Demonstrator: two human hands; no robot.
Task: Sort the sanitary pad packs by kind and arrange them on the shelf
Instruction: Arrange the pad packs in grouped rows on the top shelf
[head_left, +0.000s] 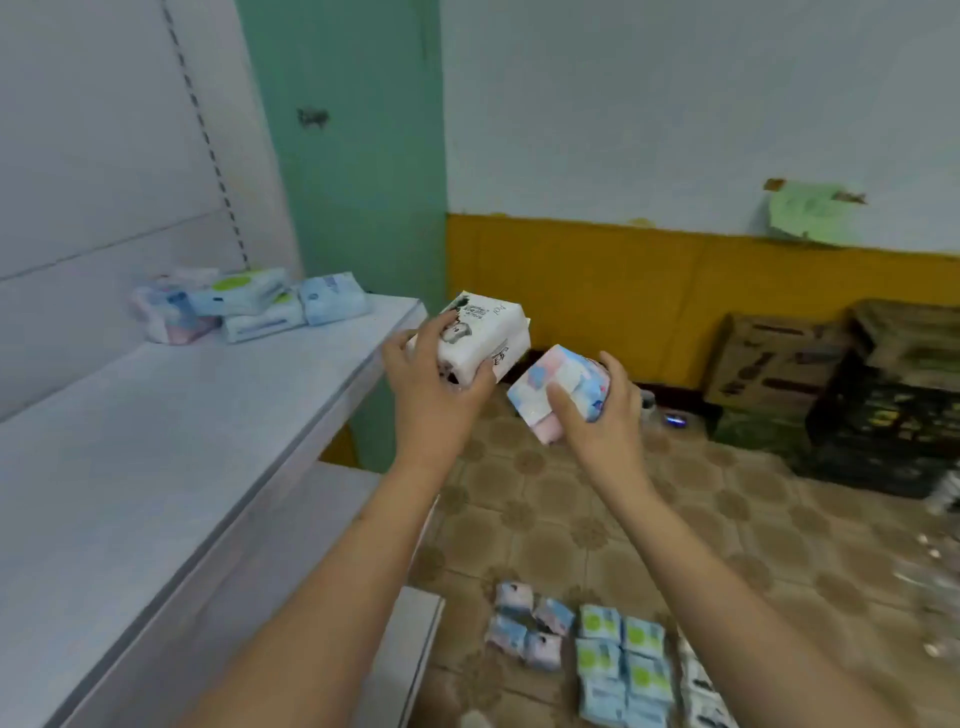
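Head view | L hand (434, 376) grips white pack (475, 338) w/ dark print, held off front corner of shelf (218, 395), long axis slanting up-right | R hand (597, 410) grips pink-blue pack (558, 387) just beside it, over floor, axis tilted up-right | sorted packs on shelf (249, 306) at rear | floor packs (597, 649) in rows below.

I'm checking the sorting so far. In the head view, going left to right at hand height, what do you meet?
Small pile of pale blue, pink and green-marked packs on the white shelf → left hand gripping white pack with dark print → right hand gripping pink-and-blue pack → brown cardboard boxes against the wall.
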